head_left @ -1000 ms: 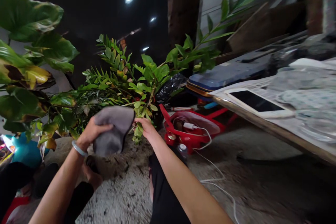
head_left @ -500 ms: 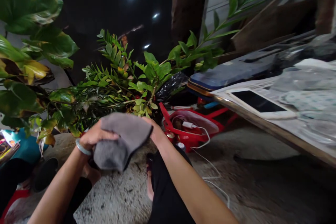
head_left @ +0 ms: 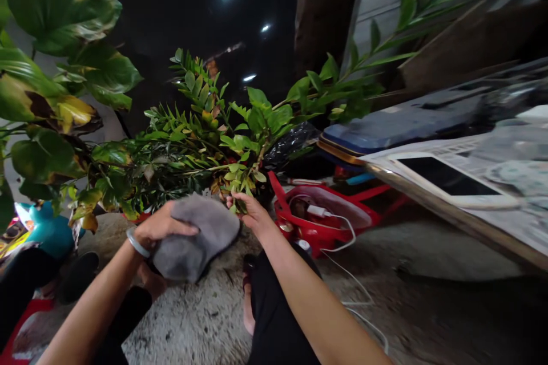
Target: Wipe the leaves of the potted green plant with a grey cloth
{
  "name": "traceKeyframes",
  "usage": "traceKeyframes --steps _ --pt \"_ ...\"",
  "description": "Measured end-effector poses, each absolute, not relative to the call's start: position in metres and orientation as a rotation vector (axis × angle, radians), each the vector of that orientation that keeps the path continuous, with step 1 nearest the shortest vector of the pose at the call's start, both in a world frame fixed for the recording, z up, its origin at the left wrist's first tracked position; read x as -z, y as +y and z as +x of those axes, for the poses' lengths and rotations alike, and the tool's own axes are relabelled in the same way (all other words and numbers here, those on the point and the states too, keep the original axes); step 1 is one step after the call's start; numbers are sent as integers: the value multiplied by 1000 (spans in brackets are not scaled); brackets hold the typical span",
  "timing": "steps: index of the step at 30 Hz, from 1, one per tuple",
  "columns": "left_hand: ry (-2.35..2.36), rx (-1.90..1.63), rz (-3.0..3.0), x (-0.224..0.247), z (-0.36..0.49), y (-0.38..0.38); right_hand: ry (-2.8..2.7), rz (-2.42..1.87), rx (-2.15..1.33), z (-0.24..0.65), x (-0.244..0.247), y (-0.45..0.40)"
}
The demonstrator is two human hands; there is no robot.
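Observation:
A soft grey cloth piece (head_left: pixel 209 219), blurred by motion, hangs from my left hand (head_left: pixel 165 225), whose fingers and thumb are closed on its left side. Just beyond the cloth's right edge is my right hand (head_left: pixel 248 210), with its fingers curled together beside some small green leaves. Whether anything is between those fingertips is too small to tell. Right of my right hand, a red bag (head_left: pixel 317 219) stands on the ground, with a white charger and cable in it.
Leafy green plants (head_left: pixel 257 120) spread across the middle and left. On the right, a table (head_left: pixel 428 199) bears a white phone (head_left: pixel 454 177) and plastic bags. A white cable runs over the ground. Someone's dark-clothed leg (head_left: pixel 25 274) and a teal object (head_left: pixel 51 231) are at the left.
My right hand has come off the cloth's right edge and is now apart from it. My left hand still holds the cloth. The whole view has shifted slightly.

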State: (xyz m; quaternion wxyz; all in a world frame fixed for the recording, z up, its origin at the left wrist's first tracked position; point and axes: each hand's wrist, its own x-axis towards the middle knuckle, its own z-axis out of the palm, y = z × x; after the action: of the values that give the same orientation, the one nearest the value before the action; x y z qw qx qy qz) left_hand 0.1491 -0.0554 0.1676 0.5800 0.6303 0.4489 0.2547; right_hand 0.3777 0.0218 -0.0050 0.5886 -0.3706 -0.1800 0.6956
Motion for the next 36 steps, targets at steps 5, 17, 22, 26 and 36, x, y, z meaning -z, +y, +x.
traceKeyframes --steps 5,17,22,26,36 --pt "1090 -1366 1331 -204 158 -2 -350 -898 -1649 366 -5 23" --pt "1229 -1007 1368 -185 114 -73 -564 -1077 -1668 334 10 31" --pt "1282 -1605 1156 -203 90 -23 -977 -1144 -1907 310 5 13" --pt "1397 -1210 1153 -144 83 -30 -1159 -898 -2073 286 -6 3" --pt "1361 -1251 1137 -193 64 -76 -697 -765 -1807 251 -10 31"
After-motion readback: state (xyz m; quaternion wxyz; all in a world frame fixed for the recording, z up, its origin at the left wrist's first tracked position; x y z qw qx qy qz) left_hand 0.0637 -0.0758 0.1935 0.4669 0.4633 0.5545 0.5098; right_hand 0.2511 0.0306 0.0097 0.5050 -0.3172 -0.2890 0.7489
